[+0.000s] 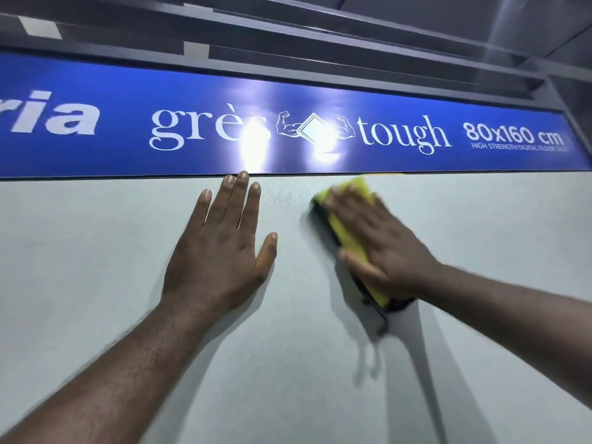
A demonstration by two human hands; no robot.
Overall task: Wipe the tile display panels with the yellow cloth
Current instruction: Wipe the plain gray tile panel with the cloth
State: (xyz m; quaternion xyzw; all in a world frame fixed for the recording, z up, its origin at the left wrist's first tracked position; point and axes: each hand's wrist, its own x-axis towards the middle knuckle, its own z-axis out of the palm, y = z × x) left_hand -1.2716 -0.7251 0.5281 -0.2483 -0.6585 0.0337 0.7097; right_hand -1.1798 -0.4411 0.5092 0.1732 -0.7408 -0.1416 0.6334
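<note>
Right hand (381, 248): fingers straight and slightly fanned, palm laid flat over the yellow cloth (349, 232), pressing it against the tile display panel (96, 251). Thumb lies along the cloth's lower left edge. Hand and cloth are blurred; forearm enters from the right edge.

Yellow cloth: folded pad held flat on the panel under the right hand, upper right of the panel, its top corner just below the sign's lower edge. Yellow shows above the fingertips and between thumb and forefinger. A dark layer or border runs down its left side and under the heel of the hand; a dark loop (381, 325) hangs just below.

Left hand (221, 251): holds nothing, palm flat on the panel, fingers straight and lightly spread, thumb out to the right. Middle fingertip reaches the sign's lower edge. Near the cloth, not touching it.

Tile display panel: pale grey-green, matt, upright; both forearms cast shadows on it.

Blue sign (400, 100): glossy strip directly above the panel, white lettering "grès tough", "80x160 cm", two bright light reflections.

Grey frame rails (288, 43): above the sign.
</note>
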